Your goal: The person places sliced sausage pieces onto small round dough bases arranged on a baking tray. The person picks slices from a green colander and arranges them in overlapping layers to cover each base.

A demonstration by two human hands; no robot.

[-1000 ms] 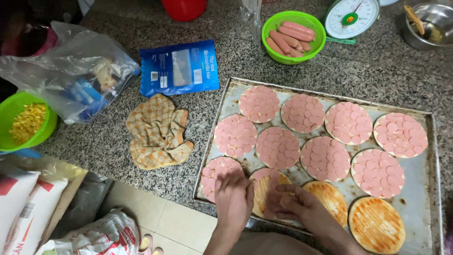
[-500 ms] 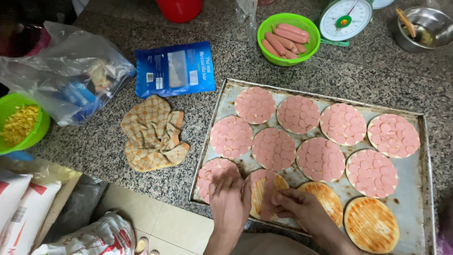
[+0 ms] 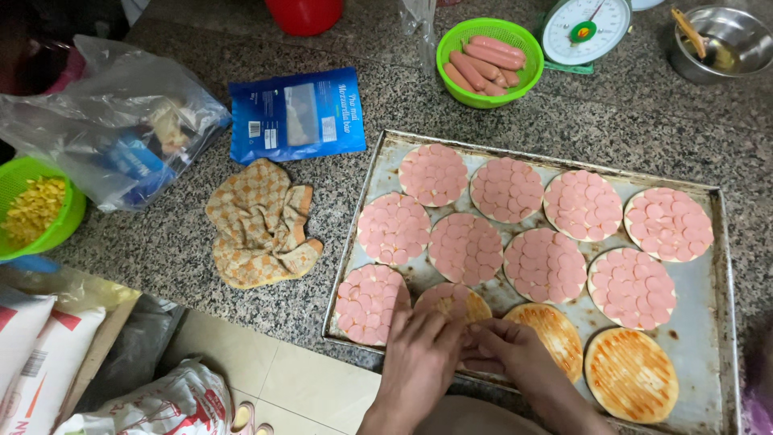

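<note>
A: Left to right, quick. Far left a green bowl of corn kernels, a clear plastic bag, then a blue packet lying flat and a checked cloth bunched on the counter, all near the work.

B: And the tray?

A: Metal baking tray at the counter's near edge, close to the person. Nine round bases fully covered in overlapping pink sausage slices, laid edge to edge so no sauce shows. Two sauced bases bare at the right of the near row.

B: Hands?

A: Both on the half-topped base, near row, second from left. Left hand lies fingers together, flat over its near side. Right hand fingers curled at its right rim, probably pinching a slice, though it's hidden, can't tell for sure.

B: Back row?

A: Green basket of whole sausages, kitchen scale, steel bowl far right.
</note>
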